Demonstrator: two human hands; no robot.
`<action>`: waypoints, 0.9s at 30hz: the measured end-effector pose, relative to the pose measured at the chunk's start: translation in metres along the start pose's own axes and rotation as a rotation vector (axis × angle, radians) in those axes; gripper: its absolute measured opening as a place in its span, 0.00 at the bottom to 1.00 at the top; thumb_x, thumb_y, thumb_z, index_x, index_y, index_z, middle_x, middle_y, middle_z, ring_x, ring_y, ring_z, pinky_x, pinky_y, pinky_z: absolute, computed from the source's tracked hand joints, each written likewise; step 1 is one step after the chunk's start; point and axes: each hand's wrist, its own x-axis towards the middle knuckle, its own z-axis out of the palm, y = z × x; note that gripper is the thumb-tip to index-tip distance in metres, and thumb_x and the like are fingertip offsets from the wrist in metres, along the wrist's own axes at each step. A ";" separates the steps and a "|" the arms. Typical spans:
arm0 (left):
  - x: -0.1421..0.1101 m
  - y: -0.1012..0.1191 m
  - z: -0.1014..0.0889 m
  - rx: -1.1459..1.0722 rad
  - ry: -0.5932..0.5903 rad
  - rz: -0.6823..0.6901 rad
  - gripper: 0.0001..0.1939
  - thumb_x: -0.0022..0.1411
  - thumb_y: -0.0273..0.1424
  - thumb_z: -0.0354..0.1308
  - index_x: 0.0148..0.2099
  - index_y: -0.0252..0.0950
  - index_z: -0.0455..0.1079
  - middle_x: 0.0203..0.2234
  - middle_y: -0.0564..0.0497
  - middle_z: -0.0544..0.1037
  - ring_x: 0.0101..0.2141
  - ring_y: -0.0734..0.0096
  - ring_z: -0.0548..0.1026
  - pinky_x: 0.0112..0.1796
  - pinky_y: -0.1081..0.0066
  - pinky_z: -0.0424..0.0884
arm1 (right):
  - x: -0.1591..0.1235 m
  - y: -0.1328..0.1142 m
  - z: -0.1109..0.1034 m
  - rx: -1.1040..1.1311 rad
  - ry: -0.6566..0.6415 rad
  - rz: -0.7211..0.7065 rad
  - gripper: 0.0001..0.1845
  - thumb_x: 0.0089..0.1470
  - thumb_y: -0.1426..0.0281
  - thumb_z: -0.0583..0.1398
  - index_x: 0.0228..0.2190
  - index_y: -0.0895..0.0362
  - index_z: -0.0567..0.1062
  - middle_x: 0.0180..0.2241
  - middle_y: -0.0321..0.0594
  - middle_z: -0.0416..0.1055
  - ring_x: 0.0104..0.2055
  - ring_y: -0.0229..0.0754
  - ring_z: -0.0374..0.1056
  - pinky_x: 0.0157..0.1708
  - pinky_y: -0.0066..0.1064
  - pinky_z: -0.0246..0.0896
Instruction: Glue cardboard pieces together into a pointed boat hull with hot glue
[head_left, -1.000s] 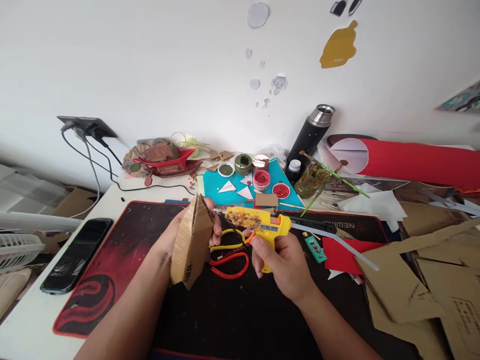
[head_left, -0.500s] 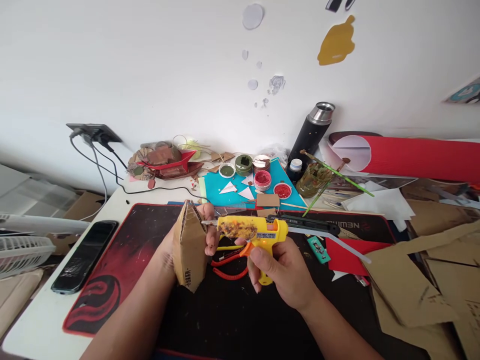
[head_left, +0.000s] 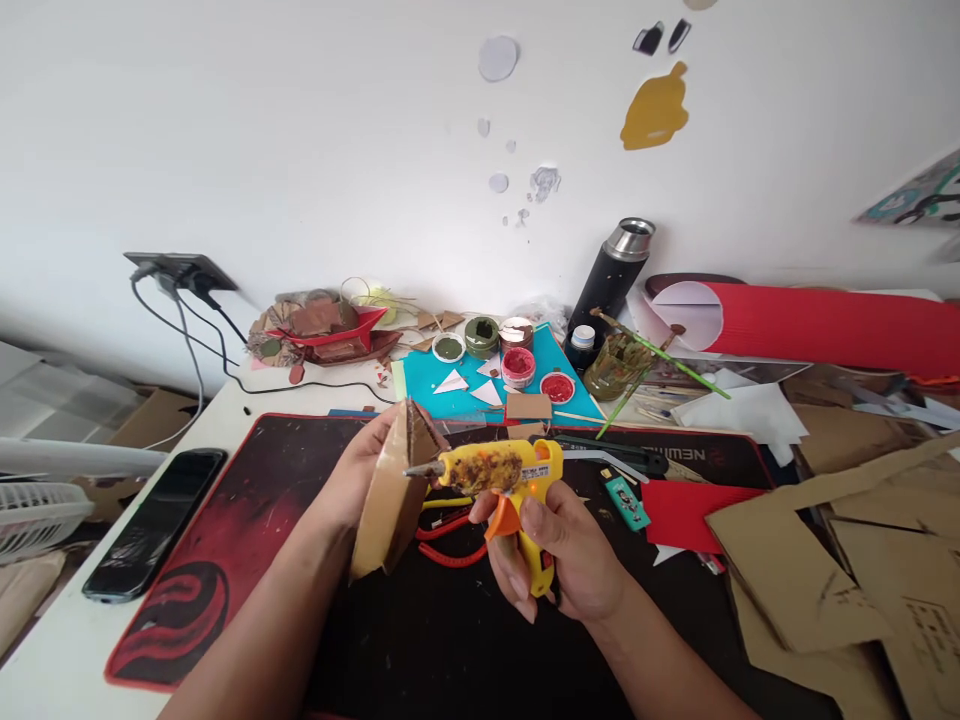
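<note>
A folded cardboard piece with a pointed top stands upright in my left hand, whose fingers are mostly hidden behind it. My right hand is wrapped round the handle of a yellow hot glue gun, burnt-looking along its barrel. The gun's metal nozzle points left and overlaps the cardboard piece in view; whether it touches I cannot tell. A clear glue stick sticks out of its rear. Beneath the gun, pliers with red handles lie on the black and red desk mat.
Open paint pots and white paper triangles sit on a blue sheet at the back. A black flask and a brush jar stand behind. Cardboard scraps pile up on the right. A phone lies at left.
The glue gun has shifted left and turned, its nozzle now in front of the cardboard piece rather than at its right edge. The cardboard piece has tilted in my left hand.
</note>
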 end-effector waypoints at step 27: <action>0.003 -0.002 -0.002 0.915 0.251 0.219 0.18 0.76 0.38 0.52 0.61 0.40 0.74 0.53 0.46 0.85 0.52 0.52 0.80 0.53 0.63 0.70 | 0.005 0.003 0.010 -0.522 0.444 -0.105 0.31 0.62 0.43 0.67 0.41 0.60 0.83 0.17 0.33 0.69 0.17 0.37 0.64 0.20 0.29 0.64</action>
